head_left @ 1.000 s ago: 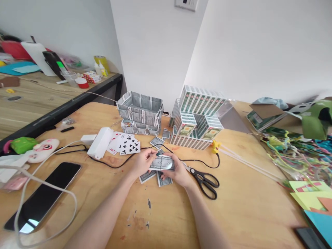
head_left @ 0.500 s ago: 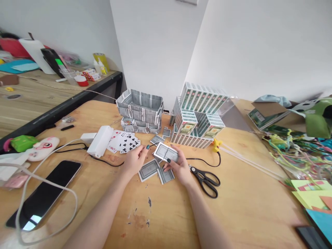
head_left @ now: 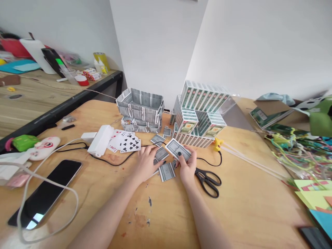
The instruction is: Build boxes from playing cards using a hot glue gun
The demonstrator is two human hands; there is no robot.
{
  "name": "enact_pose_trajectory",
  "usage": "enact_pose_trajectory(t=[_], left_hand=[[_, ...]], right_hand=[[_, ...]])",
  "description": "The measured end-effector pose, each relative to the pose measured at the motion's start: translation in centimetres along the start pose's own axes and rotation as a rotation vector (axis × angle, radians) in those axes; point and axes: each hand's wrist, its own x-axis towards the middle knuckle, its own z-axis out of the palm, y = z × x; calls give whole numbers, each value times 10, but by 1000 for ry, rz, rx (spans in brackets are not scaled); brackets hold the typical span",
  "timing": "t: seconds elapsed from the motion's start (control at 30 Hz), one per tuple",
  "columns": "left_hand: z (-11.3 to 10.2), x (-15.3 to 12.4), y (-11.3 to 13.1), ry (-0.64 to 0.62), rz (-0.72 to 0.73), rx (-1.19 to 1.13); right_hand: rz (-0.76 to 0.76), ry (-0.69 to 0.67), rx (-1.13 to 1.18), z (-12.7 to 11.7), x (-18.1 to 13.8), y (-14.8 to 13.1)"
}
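My right hand (head_left: 187, 167) pinches a folded, grey-patterned playing card (head_left: 178, 149) and holds it just above the wooden table (head_left: 243, 200). My left hand (head_left: 146, 164) lies flat, fingers spread, on loose face-down cards (head_left: 166, 171) beside it. Black scissors (head_left: 209, 178) lie just right of my right hand. Face-up cards (head_left: 125, 143) fan out to the left of my hands.
A box built of cards (head_left: 140, 110) and stacked card packs (head_left: 201, 116) stand behind my hands. A white adapter (head_left: 99, 140) with cables and a black phone (head_left: 44, 194) lie at left. A yellow glue gun (head_left: 217, 144) and craft paper (head_left: 312, 190) are at right.
My hands have parted: the right one carried the folded card up and to the right, and the left one let go and came down flat on the loose cards.
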Motion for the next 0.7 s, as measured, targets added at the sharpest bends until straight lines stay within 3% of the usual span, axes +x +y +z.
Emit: enact_pose_trajectory(t=[0.2, 0.37, 0.47, 0.7], left_hand=[[2, 1, -3, 63, -70, -218], [0, 6, 0, 73, -377, -795], [-1, 11, 0, 110, -481, -1085], [-1, 15, -3, 254, -601, -1186]], right_hand=[[25, -10, -28, 1, -2, 2], [79, -134, 156, 4, -3, -7], [98, -167, 201, 5, -2, -11], [101, -219, 180, 7, -3, -10]])
